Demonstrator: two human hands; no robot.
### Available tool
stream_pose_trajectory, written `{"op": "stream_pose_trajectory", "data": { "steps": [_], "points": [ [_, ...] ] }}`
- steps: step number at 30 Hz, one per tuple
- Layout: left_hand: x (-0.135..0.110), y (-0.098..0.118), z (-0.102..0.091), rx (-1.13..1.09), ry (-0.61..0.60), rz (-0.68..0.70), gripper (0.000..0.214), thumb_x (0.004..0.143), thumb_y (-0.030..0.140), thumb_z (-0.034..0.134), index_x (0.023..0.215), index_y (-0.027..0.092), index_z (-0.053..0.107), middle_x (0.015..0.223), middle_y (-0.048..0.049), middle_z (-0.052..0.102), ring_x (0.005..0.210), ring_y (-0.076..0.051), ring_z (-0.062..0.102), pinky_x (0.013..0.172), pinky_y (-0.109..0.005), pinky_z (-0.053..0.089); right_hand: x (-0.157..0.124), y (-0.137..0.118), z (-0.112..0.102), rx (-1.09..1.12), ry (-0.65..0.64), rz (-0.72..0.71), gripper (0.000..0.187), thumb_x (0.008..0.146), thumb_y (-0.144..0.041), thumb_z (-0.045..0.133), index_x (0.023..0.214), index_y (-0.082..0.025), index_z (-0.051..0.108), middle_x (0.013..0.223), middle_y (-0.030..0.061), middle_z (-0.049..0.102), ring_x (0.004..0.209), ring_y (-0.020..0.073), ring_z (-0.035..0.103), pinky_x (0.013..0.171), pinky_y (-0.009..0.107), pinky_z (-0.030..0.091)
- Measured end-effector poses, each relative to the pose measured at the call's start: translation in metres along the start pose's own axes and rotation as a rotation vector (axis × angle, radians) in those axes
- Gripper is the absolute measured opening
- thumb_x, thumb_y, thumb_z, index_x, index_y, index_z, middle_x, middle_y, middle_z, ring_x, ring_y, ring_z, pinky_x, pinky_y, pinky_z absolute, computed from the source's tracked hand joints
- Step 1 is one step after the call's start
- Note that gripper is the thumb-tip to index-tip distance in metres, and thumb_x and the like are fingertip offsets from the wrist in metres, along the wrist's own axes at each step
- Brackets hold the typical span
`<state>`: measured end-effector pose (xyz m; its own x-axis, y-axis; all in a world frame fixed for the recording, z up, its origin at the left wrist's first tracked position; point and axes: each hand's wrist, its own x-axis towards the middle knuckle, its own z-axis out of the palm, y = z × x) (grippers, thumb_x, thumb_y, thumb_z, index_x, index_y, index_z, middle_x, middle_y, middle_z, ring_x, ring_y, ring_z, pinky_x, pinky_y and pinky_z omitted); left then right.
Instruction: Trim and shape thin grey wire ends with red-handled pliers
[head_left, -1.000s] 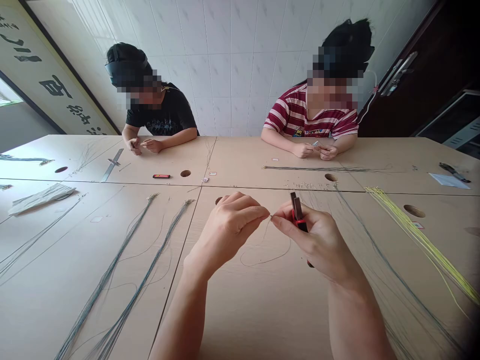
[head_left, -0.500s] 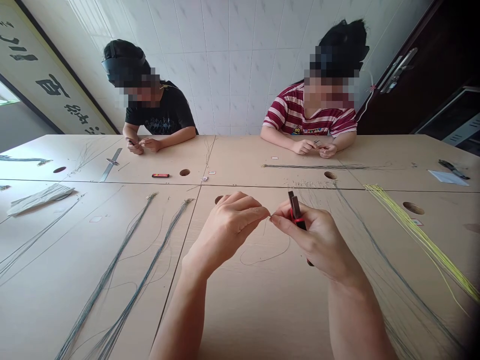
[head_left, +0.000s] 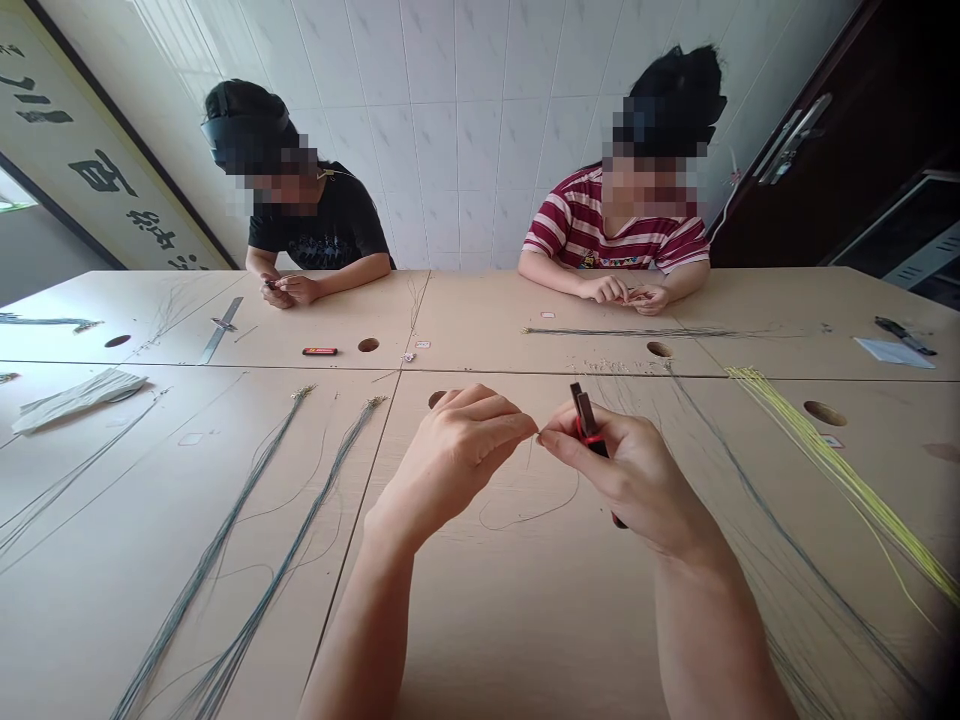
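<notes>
The left hand [head_left: 461,445] pinches a thin wire [head_left: 525,523], which loops below, between closed fingertips; the right hand [head_left: 626,465], curled round pliers [head_left: 592,442], pinches beside it. That strand seems unfinished; whether the wire bundles [head_left: 202,575] at left are done, I cannot tell

On the flat beige wooden table [head_left: 517,630], two long grey-blue wire bundles [head_left: 229,530] lie at 8 o'clock from the bare left hand [head_left: 463,440]; at 3 o'clock, the bare right hand [head_left: 641,475], then a long yellow wire bundle [head_left: 795,425].
</notes>
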<state>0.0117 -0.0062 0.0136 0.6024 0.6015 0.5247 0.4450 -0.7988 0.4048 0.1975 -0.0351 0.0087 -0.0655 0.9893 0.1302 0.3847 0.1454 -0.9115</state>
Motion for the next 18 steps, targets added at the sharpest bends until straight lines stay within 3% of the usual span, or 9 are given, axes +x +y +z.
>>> {"op": "stream_pose_trajectory", "data": {
  "steps": [9, 18],
  "points": [
    [0.0012, -0.0003, 0.0020, 0.038, 0.024, 0.010, 0.020, 0.097, 0.016, 0.046, 0.092, 0.018, 0.065, 0.081, -0.0023, 0.069, 0.082, -0.016, 0.056, 0.075, -0.031, 0.042, 0.0012, 0.0011, 0.0007, 0.041, -0.015, 0.021, 0.025, 0.085, -0.039, 0.060, 0.070, -0.019, 0.058, 0.067, -0.0027, 0.048, 0.054, 0.0086, 0.037, 0.050, 0.025, 0.036],
    [0.0021, 0.0011, 0.0050, -0.007, 0.072, -0.050, 0.021, 0.096, 0.017, 0.049, 0.089, 0.019, 0.068, 0.080, -0.0025, 0.070, 0.079, -0.015, 0.056, 0.072, -0.030, 0.045, 0.0047, 0.0080, 0.0027, 0.107, 0.004, -0.020, 0.025, 0.086, -0.039, 0.061, 0.072, -0.019, 0.057, 0.076, 0.0017, 0.056, 0.067, 0.0128, 0.046, 0.054, 0.026, 0.036]
  ]
}}
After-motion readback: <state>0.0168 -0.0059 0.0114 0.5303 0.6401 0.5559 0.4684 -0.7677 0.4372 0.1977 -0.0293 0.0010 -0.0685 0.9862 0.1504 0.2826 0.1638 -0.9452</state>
